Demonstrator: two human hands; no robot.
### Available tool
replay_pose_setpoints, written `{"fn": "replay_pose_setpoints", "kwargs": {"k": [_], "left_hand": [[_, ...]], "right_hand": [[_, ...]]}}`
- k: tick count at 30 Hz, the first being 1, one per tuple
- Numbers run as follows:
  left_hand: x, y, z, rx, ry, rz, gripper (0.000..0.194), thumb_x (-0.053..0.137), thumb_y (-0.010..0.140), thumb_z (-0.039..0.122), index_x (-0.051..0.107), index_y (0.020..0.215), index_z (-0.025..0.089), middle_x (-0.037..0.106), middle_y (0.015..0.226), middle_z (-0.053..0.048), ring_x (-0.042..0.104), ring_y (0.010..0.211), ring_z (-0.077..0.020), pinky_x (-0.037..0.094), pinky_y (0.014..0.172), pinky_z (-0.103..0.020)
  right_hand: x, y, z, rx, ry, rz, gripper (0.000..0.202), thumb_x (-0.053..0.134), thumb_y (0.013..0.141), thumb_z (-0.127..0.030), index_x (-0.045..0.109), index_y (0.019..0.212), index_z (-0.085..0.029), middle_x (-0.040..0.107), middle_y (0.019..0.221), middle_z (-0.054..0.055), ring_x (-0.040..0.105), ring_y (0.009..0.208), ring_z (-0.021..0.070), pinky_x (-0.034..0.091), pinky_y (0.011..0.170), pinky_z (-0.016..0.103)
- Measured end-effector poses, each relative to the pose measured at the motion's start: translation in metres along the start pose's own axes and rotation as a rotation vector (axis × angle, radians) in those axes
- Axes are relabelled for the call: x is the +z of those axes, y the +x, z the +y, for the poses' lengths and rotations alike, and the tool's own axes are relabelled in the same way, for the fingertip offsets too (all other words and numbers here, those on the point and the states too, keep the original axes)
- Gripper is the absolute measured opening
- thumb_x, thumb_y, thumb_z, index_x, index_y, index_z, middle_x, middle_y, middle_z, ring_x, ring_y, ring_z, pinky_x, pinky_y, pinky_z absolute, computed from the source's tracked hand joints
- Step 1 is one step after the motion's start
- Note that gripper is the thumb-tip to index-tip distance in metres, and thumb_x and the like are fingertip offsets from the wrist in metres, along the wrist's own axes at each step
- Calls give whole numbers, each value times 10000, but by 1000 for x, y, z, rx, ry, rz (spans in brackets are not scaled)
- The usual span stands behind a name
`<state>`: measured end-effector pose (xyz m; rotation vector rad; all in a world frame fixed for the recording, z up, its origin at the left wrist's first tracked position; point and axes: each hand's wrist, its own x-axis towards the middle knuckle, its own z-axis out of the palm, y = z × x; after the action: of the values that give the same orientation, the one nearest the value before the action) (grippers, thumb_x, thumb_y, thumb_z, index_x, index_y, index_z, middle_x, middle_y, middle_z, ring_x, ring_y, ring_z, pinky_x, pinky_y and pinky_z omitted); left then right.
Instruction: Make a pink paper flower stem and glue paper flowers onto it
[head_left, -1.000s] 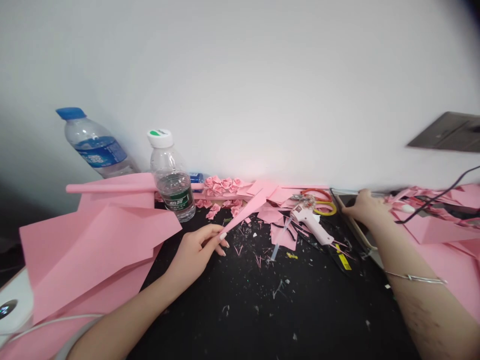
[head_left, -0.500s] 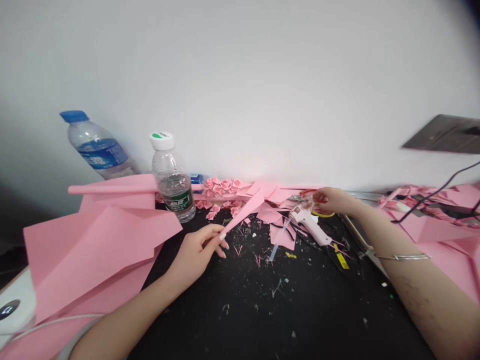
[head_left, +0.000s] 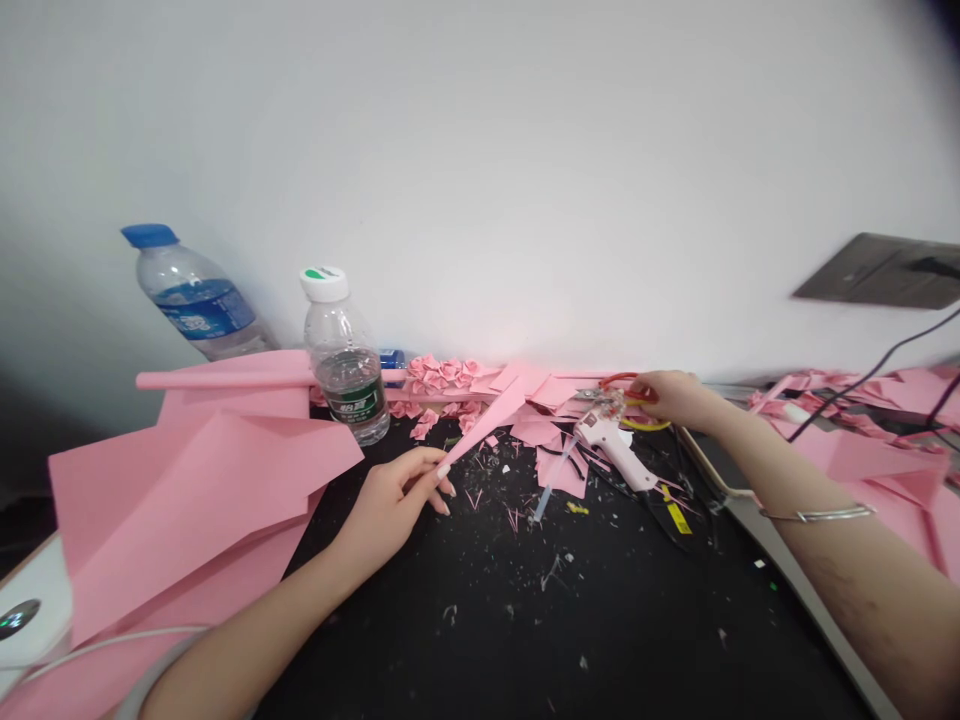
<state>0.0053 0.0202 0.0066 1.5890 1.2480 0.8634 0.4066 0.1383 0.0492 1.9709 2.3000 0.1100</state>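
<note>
My left hand point(head_left: 405, 495) pinches the narrow end of a rolled pink paper cone point(head_left: 491, 418), whose wide end points up and away to the right. Over at the back right, the fingers of my right hand point(head_left: 667, 397) are closed at the handles of a pliers-like tool point(head_left: 649, 424) with red and yellow grips. Its metal head lies to the left, and my fingers partly hide the handles. Just below it a white hot glue gun point(head_left: 619, 448) rests on the black table point(head_left: 540, 620), a clear glue stick point(head_left: 546, 495) beside it.
Two water bottles, one green-labelled point(head_left: 352, 390) and one blue-capped point(head_left: 199, 300), stand at the left near large pink paper sheets point(head_left: 187, 500). Folded pink paper roses point(head_left: 442, 373) lie along the wall. Paper scraps and glue bits litter the table. A wall socket point(head_left: 885, 270) has a dark cable.
My right hand has shifted slightly to the right and stays at the red and yellow handles. The left hand and the paper cone have hardly moved.
</note>
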Motion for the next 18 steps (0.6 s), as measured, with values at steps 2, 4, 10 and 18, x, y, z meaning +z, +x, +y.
{"fn": "replay_pose_setpoints", "kwargs": {"k": [2,4,10,18], "left_hand": [[0,0,0,-3,-3,6,174,442,880,278,571,951,185,648,773,-15,656,610,-174,465,666,-302],[0,0,0,-4,-6,7,170,445,878,275,570,948,184,649,771,-14,655,605,-172,465,661,-300],[0,0,-1,3,-7,7,179,440,887,274,570,968,181,646,777,-11,655,607,-163,461,664,-291],[0,0,-1,8,-2,3,174,439,885,263,574,959,182,650,778,-12,653,606,-166,457,660,-291]], "right_hand": [[-1,-3,-1,-13,-54,84,238,500,773,-314,680,886,-206,689,791,72,601,766,243,357,663,331],[-3,-8,-3,-39,-93,168,269,443,820,-253,669,956,-201,689,874,96,580,874,265,337,722,360],[-1,-22,-10,-121,-205,465,291,388,909,-216,611,1090,-167,657,1067,121,497,1035,282,276,781,379],[-20,-28,-12,-18,-152,650,310,318,951,-189,555,1151,-202,623,1144,98,469,1114,269,256,843,407]]}}
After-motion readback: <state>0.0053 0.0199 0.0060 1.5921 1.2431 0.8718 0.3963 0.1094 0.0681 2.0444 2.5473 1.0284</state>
